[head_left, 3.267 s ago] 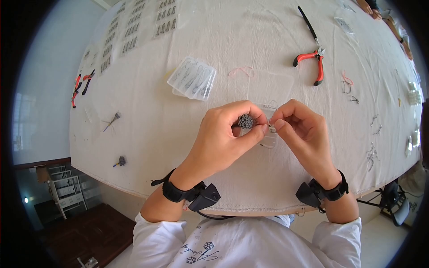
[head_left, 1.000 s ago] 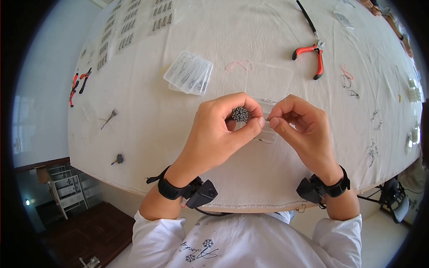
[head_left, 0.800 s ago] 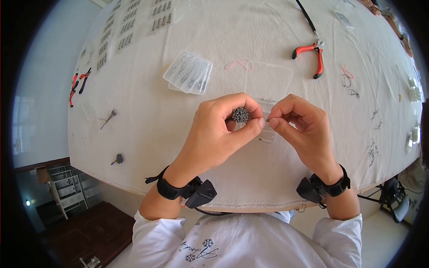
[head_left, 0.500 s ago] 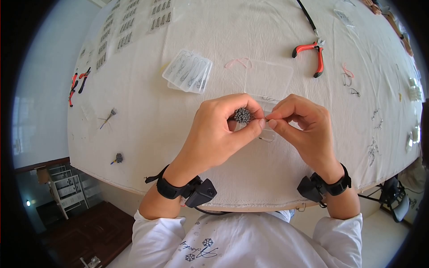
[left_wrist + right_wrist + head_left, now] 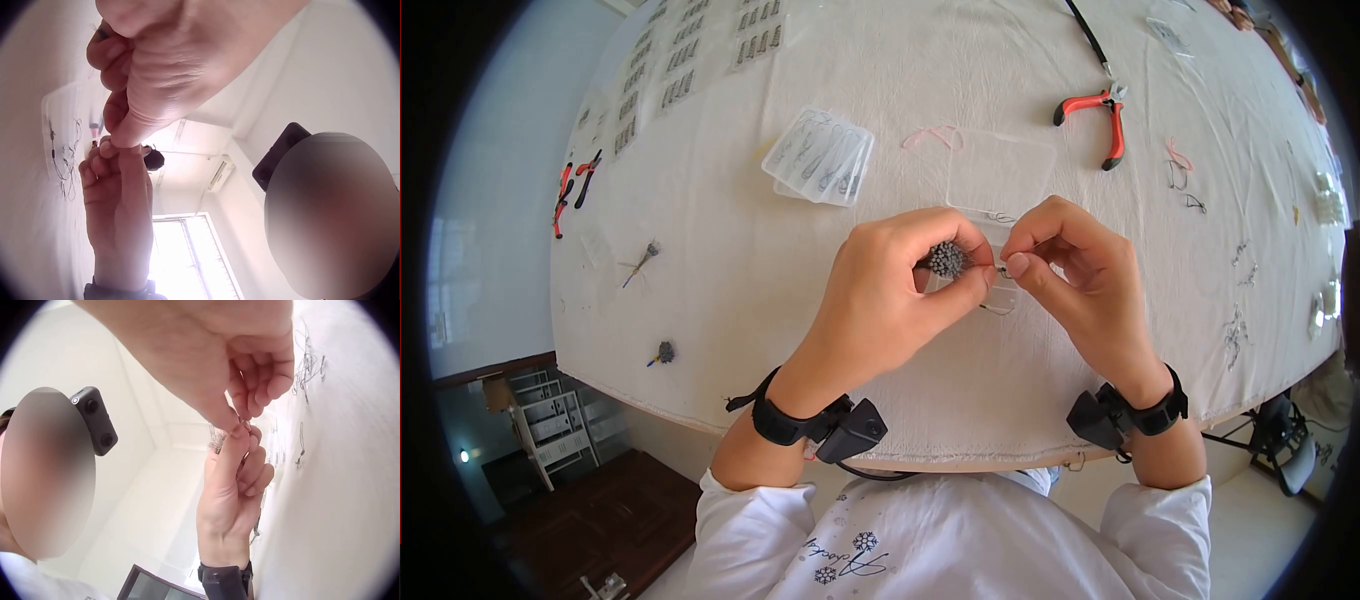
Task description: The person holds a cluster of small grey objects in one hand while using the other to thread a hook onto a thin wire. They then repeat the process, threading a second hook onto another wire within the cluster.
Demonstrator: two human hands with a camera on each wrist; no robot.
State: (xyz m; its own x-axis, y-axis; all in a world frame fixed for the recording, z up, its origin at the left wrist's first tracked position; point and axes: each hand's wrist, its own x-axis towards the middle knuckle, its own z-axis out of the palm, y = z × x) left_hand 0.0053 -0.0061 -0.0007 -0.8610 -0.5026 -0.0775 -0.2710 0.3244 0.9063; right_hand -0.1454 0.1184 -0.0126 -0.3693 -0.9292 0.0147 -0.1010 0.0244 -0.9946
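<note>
In the head view my left hand holds a bundle of thin stems with grey bead-like tips, its thumb and index finger curled round it. Facing it, my right hand pinches a tiny dark wire-like piece between thumb and index finger, right at the left fingertips. What that piece is, I cannot tell. Below both hands lies an open clear plastic box, partly hidden, with its lid folded back and wire loops inside. In the right wrist view the grey bundle shows beside the left thumb.
Left of the box lid stand stacked clear cases with wire hooks. Red-handled pliers and a black tool lie at the back right. Small stem bundles lie at left, loose wire hooks at right. Another person's arm shows far right.
Both hands stay over the box. The right fingertips came close against the left ones half a second ago, and now sit slightly apart, the right index finger raised. The bundle has turned slightly.
</note>
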